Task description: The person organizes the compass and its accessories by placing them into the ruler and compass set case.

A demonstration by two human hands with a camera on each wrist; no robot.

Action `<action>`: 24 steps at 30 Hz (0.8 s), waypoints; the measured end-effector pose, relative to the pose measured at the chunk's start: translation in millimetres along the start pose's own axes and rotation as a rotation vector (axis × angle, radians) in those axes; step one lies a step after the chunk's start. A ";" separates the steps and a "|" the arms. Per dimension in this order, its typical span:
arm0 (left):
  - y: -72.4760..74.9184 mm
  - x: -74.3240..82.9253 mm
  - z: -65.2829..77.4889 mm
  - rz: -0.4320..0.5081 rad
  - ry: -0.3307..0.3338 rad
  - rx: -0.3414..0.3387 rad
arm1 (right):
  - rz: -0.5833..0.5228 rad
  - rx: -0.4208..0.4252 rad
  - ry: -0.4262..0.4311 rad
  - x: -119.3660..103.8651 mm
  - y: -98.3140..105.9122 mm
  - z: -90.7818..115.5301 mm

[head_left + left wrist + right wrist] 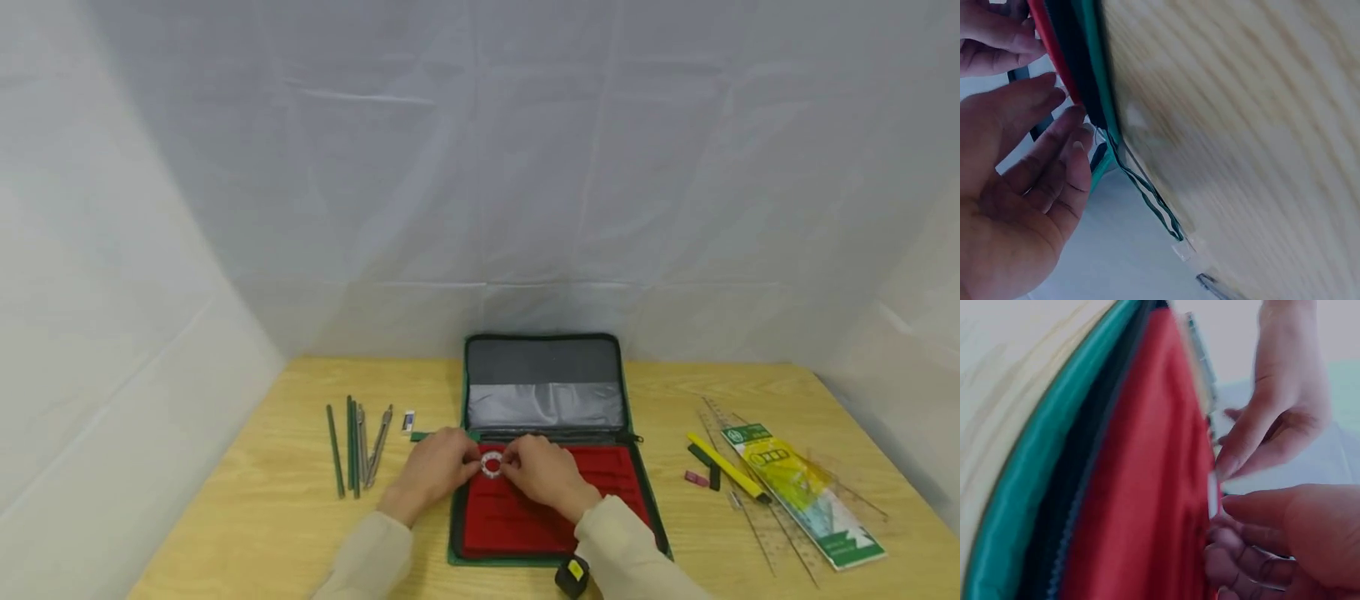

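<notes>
A small white ring (491, 475) shows over the upper left part of the red tray (517, 533) in an unzipped green and black case (551, 358). My left hand (438, 463) pinches its left edge with thumb and fingertips. From the other side my right hand (546, 472) pinches its right edge, fingers curled. In the right wrist view a sliver of the white ring (1212, 495) shows between both thumbs. The left wrist view has the left hand (1022, 181) right at the tray's edge, with the ring hidden.
Left of the case lie green pencils (334, 452), metal compasses (380, 446) and a white eraser (408, 421). To the right are a yellow cutter (726, 467), a pink eraser (696, 478), clear rulers (761, 529) and a printed packet (806, 496). A black tape measure (572, 577) sits by the front edge.
</notes>
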State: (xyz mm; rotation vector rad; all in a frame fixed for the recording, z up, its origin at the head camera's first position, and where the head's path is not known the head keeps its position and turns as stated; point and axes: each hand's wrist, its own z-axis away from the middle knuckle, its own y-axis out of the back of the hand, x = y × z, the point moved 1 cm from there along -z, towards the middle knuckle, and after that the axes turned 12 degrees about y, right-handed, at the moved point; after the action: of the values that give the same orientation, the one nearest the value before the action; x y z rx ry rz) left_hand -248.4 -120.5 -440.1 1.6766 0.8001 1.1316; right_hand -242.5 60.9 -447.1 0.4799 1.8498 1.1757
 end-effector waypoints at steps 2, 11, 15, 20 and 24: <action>1.3 -0.1 -0.8 -0.011 0.021 0.016 | 0.008 0.012 0.013 -0.7 3.4 1.0; 12.7 -17.9 -2.0 0.049 0.228 0.105 | 0.135 0.175 0.088 1.3 16.2 10.0; 17.3 -30.1 -2.3 0.057 0.288 0.131 | 0.125 0.179 0.128 1.5 16.3 10.2; 17.7 -44.2 -2.1 0.087 0.363 0.091 | 0.098 0.110 0.128 3.5 11.8 8.5; 16.6 -52.5 -1.3 0.126 0.414 0.052 | 0.070 0.070 0.148 5.6 6.8 6.0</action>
State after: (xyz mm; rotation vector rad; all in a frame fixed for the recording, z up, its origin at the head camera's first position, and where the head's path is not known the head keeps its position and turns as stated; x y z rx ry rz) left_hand -268.4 -171.8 -441.5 1.5715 0.9961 1.5892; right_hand -241.4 71.3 -444.9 0.5121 2.0208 1.2241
